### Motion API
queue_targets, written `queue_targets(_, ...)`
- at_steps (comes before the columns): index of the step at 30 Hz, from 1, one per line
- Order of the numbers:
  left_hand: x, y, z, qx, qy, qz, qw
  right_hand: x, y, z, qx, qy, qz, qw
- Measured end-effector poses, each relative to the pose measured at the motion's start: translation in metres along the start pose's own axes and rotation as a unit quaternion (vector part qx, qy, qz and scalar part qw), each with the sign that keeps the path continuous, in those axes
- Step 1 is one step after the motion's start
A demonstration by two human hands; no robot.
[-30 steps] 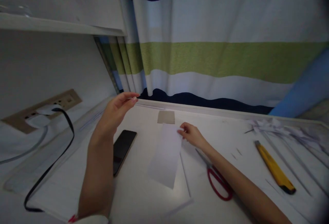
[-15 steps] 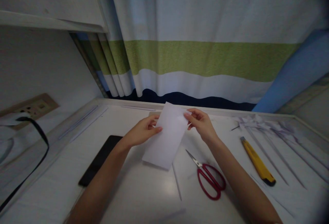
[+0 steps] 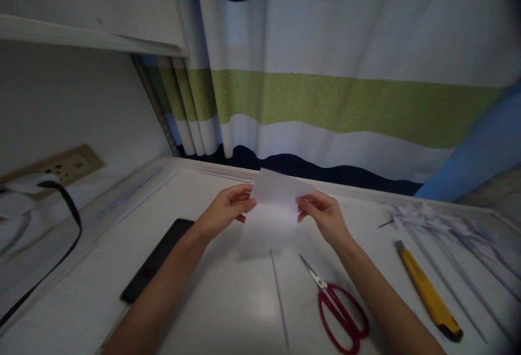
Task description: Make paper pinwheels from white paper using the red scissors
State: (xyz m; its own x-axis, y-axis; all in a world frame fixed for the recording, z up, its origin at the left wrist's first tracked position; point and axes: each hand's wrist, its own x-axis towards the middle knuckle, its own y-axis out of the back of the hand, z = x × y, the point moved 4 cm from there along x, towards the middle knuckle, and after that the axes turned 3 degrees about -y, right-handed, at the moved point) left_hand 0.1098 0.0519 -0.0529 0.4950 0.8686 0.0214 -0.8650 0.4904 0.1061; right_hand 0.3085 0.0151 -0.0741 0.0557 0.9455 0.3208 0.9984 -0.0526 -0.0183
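Two hands, left hand [image 3: 228,209] and right hand [image 3: 323,215], gripping opposite edges of white paper [image 3: 272,214] above the bench [image 3: 228,300].

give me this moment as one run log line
left hand: holds paper | right hand: holds paper | scissors: on table, untouched

Across my white desk [image 3: 228,290], a black phone [image 3: 157,257] lies toward the left, red-handled scissors [image 3: 340,311] and a yellow cutter [image 3: 427,290] toward the right, crumpled paper [image 3: 439,222] near the far right corner.
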Motion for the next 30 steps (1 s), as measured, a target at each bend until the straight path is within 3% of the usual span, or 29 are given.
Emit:
queue_targets(9, 0.003, -0.013, -0.01, -0.135, 0.047, -0.05, 0.988, -0.015, 0.003, -0.021, -0.119, 0.068, 0.003, 0.991)
queue_targets(17, -0.002, -0.015, -0.008, -0.073, -0.002, -0.053, 0.996, -0.027, -0.003, -0.042, -0.225, 0.124, -0.053, 0.965)
queue_targets(21, -0.006, -0.022, -0.006, -0.056, -0.021, -0.086, 0.995, -0.031, 0.003, -0.049, -0.174, 0.043, -0.034, 0.983)
queue_targets(25, -0.014, -0.033, -0.002, -0.028, -0.037, -0.135, 0.99, -0.037, -0.008, -0.038, -0.186, -0.088, -0.109, 0.972)
queue_targets(28, -0.02, -0.036, 0.003, -0.032, -0.049, -0.151, 0.987, -0.041, -0.019, -0.033, -0.229, -0.113, -0.165, 0.953)
queue_targets(30, -0.023, -0.036, 0.006, -0.037, -0.05, -0.15, 0.987, -0.043, -0.021, -0.035, -0.236, -0.111, -0.167, 0.951)
